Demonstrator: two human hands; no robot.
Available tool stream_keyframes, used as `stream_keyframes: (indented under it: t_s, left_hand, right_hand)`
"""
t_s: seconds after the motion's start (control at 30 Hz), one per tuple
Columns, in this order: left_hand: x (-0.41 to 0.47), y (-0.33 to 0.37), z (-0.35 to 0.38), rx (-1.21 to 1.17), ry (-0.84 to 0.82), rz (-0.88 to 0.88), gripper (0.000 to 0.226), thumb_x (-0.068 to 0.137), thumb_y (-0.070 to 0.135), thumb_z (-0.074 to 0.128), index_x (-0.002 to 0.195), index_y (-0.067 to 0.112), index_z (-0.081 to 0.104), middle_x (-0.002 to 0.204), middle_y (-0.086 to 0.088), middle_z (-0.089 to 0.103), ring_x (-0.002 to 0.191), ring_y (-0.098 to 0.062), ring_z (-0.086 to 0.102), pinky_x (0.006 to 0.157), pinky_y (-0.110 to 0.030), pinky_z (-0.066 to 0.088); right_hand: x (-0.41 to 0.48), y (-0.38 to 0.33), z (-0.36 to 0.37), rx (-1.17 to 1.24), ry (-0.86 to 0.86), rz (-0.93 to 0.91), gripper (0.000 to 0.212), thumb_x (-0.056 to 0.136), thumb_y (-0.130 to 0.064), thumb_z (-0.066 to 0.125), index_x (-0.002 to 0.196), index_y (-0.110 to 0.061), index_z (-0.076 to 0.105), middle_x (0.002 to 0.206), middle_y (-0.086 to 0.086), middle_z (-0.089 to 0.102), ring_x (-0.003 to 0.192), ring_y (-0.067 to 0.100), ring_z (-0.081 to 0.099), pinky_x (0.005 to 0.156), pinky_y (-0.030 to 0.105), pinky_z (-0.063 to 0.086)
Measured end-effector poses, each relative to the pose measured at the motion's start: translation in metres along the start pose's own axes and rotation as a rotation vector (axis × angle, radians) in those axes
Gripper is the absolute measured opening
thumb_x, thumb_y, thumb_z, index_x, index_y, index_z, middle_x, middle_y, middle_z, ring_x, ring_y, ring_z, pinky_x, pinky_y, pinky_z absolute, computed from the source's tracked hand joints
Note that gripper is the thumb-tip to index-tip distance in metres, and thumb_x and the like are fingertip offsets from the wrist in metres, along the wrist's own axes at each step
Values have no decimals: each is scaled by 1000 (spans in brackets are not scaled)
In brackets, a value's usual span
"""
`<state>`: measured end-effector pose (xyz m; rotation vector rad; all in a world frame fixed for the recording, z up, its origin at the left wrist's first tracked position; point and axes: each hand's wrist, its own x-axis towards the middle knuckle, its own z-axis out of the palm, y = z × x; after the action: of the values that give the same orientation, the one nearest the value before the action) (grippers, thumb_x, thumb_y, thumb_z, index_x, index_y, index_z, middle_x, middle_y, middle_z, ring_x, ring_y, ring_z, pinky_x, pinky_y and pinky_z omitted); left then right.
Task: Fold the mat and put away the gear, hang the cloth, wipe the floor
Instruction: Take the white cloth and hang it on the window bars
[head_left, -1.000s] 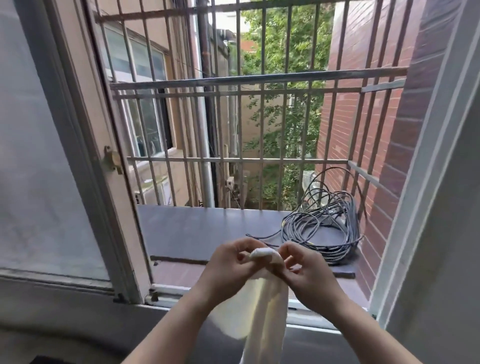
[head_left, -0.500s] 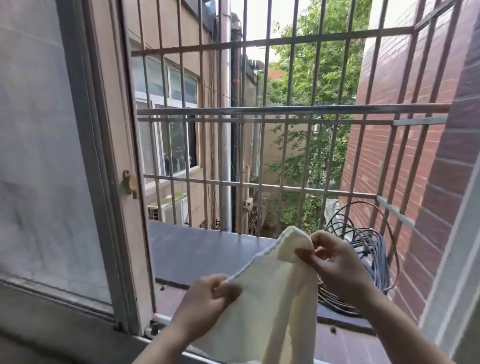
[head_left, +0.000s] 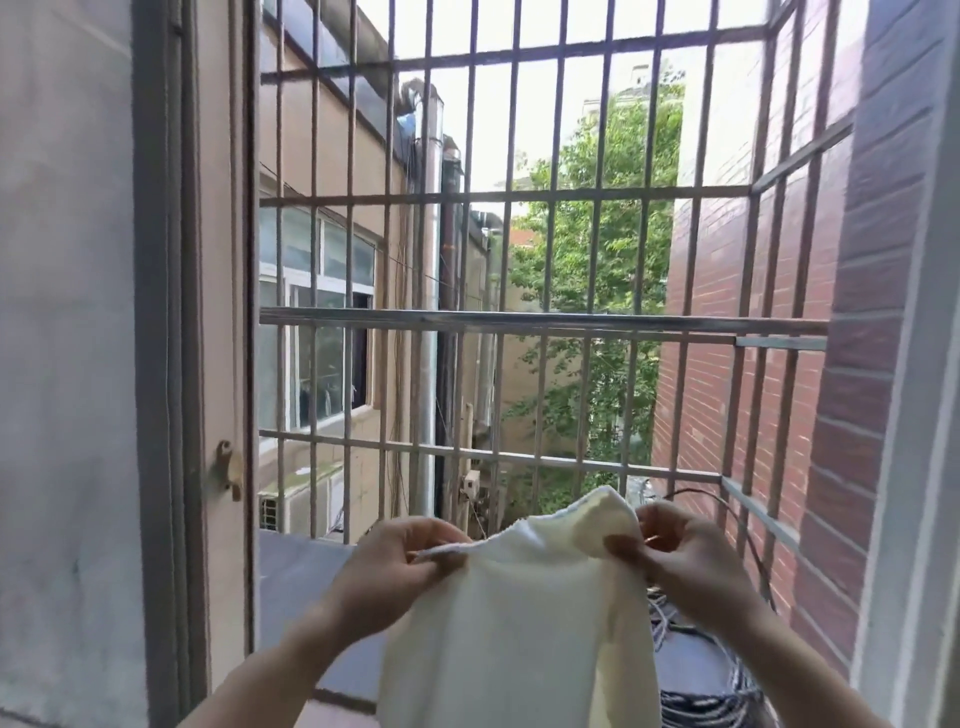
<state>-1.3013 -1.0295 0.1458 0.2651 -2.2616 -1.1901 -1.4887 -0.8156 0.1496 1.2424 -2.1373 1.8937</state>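
The cloth (head_left: 524, 618) is now being held spread out, where a second ago it was bunched between the two hands; its top edge is being stretched from about 9 o'clock to 3 o'clock, low in the view. The left hand (head_left: 400, 566) is pinching the left corner between thumb and fingers, and the right hand (head_left: 685, 561) is pinching the right corner, which is poking up above the knuckles. The view is also being tilted upward compared with before, so more of the grille (head_left: 545, 197) is being shown. This is being read as preparation for hanging: the cloth is opened but not yet draped, and the rail (head_left: 519, 318) at 12 o'clock is likely the target.

The ledge (head_left: 301, 571) outside the open window is being seen below the hands, with a cable coil (head_left: 696, 712) lying at 4 o'clock. Brick wall (head_left: 727, 364) is closing the right side, a window frame (head_left: 218, 312) the left.
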Motion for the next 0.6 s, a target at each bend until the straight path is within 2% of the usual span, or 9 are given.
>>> stream_keyframes:
  t_s: [0.17, 0.27, 0.33, 0.4, 0.53, 0.6]
  left_hand:
    - [24, 19, -9, 33, 2, 129, 12, 83, 13, 68, 79, 23, 74, 79, 9, 73, 72, 3, 64, 63, -10, 46]
    - [42, 23, -16, 84, -15, 183, 10, 83, 15, 69, 80, 24, 73, 79, 9, 73, 75, 1, 65, 64, -12, 47]
    - [55, 24, -22, 76, -23, 208, 5, 83, 19, 69, 81, 21, 73, 80, 5, 73, 80, -9, 68, 67, -20, 51]
    - [71, 25, -28, 79, 15, 226, 5, 83, 22, 69, 82, 18, 73, 82, 2, 73, 83, -15, 68, 70, -25, 52]
    - [110, 28, -32, 75, 127, 235, 5, 82, 24, 71, 79, 20, 73, 78, 4, 73, 78, -14, 66, 73, -30, 53]
    - [132, 30, -29, 88, 157, 245, 5, 82, 25, 70, 79, 21, 72, 78, 5, 72, 80, -11, 66, 71, -25, 51]
  right_hand:
    - [18, -17, -3, -164, 63, -42, 15, 69, -18, 81, 75, -13, 69, 67, 5, 69, 51, 7, 56, 46, 17, 42]
    - [29, -22, -6, -276, 95, -63, 15, 69, -23, 81, 77, -18, 69, 73, 2, 70, 63, 16, 64, 56, 29, 52]
    - [38, -27, -9, -327, 104, -64, 14, 70, -25, 80, 77, -20, 69, 75, 1, 70, 70, 20, 66, 61, 36, 54]
    - [48, -33, -13, -373, 112, -77, 15, 69, -26, 80, 77, -20, 69, 75, 0, 69, 71, 19, 65, 62, 37, 55]
    - [78, -40, -23, -427, 137, -110, 16, 69, -28, 80, 75, -21, 67, 74, -2, 68, 70, 14, 62, 61, 35, 55]
    - [98, -41, -27, -434, 153, -127, 16, 68, -26, 80, 74, -20, 67, 73, -2, 67, 68, 14, 61, 60, 34, 53]
